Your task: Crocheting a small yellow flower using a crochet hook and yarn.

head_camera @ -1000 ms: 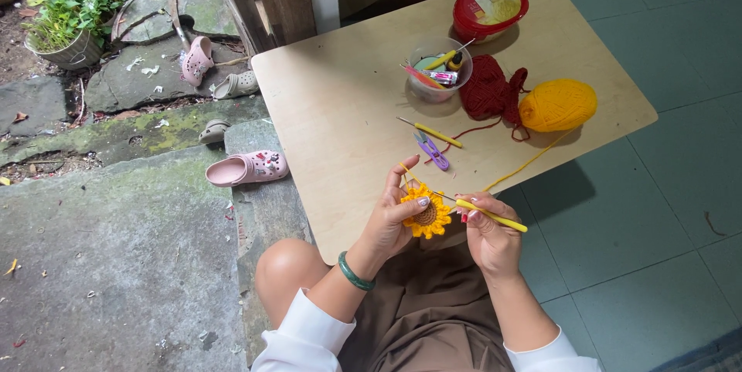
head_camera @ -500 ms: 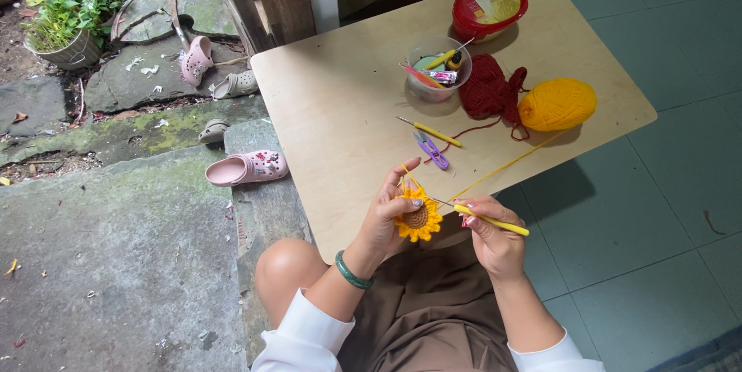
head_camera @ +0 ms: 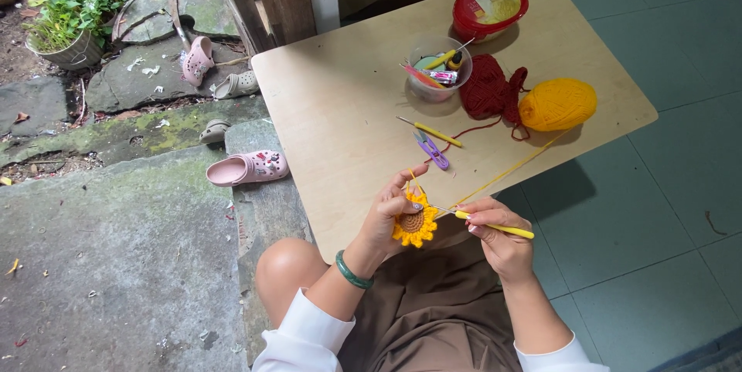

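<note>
The left hand (head_camera: 390, 214) has its grip pinched shut on a crocheted sunflower piece (head_camera: 415, 224), yellow petals round a brown centre, thumb on the face and fingers behind, so that the working edge is presented flat towards the other hand. The right hand (head_camera: 498, 237) has its grip pressed together round the yellow handle of a crochet hook (head_camera: 483, 223), held pencil-fashion with the metal tip pointing into the edge of the flower just beside the left thumb. Both hands hold the work just off the near edge of the worktop (head_camera: 348, 125), above the person's lap. A strand of yellow yarn (head_camera: 510, 171) runs taut from the work up and away to the right, to a yellow yarn ball (head_camera: 558, 104) lying on the worktop well beyond the right hand; the ball lies free, which I judge lets it feed as yarn is drawn. Touching that ball on its left is a dark red yarn bundle (head_camera: 489, 90). Between the hands and the yarn lie a spare yellow-handled hook (head_camera: 430, 132) and small purple snips (head_camera: 431, 149), near each other and within reach. Further off stands a clear cup (head_camera: 439, 71) holding assorted tools, and beyond it a red-lidded tub (head_camera: 490, 9), lid on.
</note>
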